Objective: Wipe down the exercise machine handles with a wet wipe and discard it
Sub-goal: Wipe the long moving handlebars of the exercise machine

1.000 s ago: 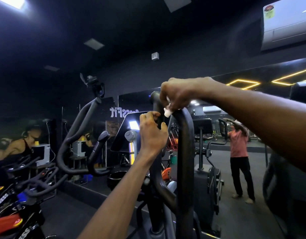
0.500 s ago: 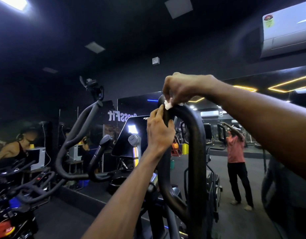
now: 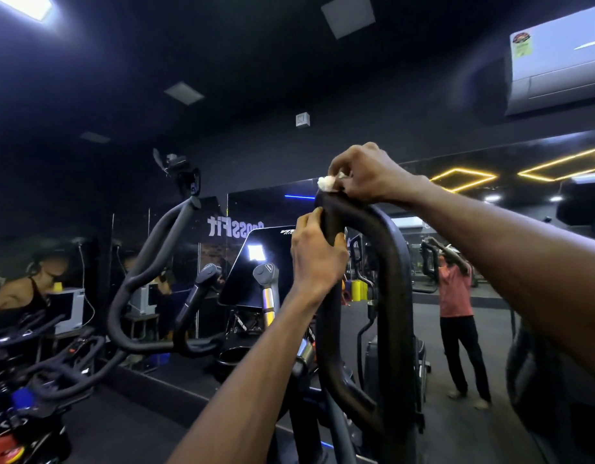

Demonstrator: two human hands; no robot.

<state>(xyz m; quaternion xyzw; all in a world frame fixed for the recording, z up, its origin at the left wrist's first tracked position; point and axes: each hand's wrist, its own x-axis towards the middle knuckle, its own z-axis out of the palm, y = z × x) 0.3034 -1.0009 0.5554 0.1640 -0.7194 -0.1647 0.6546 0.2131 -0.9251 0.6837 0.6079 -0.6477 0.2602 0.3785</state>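
A black looped handle (image 3: 389,283) of the exercise machine rises in front of me. My left hand (image 3: 317,257) grips its upright bar just below the top bend. My right hand (image 3: 369,175) pinches a small bunched white wet wipe (image 3: 326,183) and presses it on the very top of the handle's bend. A second curved black handle (image 3: 148,259) stands to the left, untouched.
The machine's dark console screen (image 3: 252,266) sits between the handles. A wall mirror (image 3: 490,249) behind shows a reflected person in a red shirt. Exercise bikes (image 3: 31,380) crowd the lower left. An air conditioner (image 3: 557,58) hangs at the upper right.
My right hand has slid the wipe up along the bend to the top of the handle. The left hand keeps its grip on the upright bar. The view has shifted slightly.
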